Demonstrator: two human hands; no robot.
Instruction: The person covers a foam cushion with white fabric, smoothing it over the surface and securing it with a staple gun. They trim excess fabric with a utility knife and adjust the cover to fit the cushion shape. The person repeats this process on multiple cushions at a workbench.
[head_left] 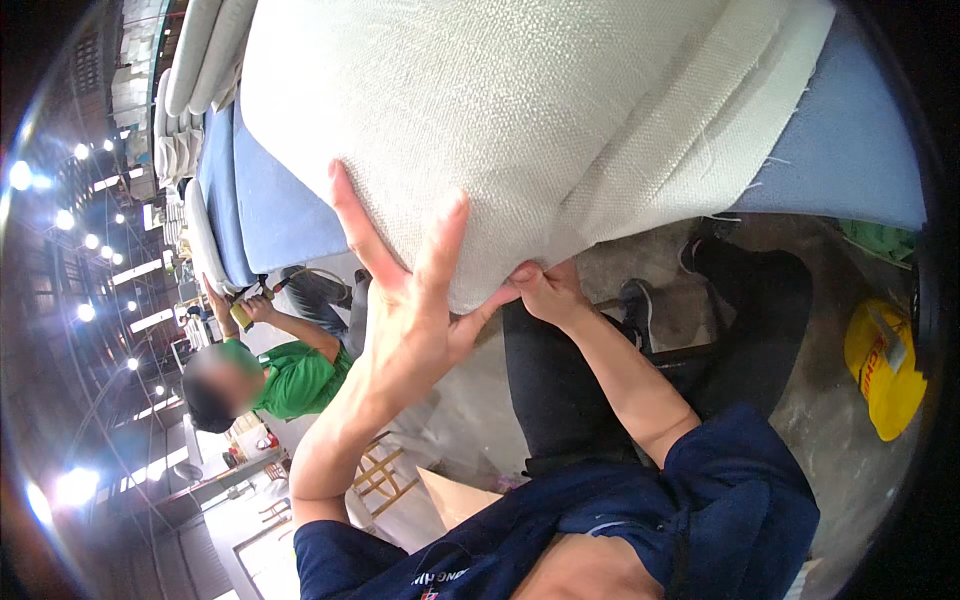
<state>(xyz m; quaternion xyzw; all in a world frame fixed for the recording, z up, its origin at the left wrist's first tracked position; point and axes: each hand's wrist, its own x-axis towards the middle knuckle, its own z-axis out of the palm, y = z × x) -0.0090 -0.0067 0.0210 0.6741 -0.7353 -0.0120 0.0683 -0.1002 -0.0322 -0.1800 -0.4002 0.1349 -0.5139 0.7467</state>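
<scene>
Pale fabric (520, 120) overlaps blue padding (850, 150), apparently.

Cream woven fabric (450, 110), one piece, folded, frayed at the cut edge: extending above the fingers of both hands. Left hand (408, 315): fingers spread flat on the fabric. Right hand (550, 295): fingers pinching its lower edge, beside the left thumb. Blue fabric (285, 205): left of the left fingers, showing also beyond the right ones. Co-worker in green shirt (300, 378): farther left of the fingers. Yellow bag (880, 375): well right of the fingers.
</scene>
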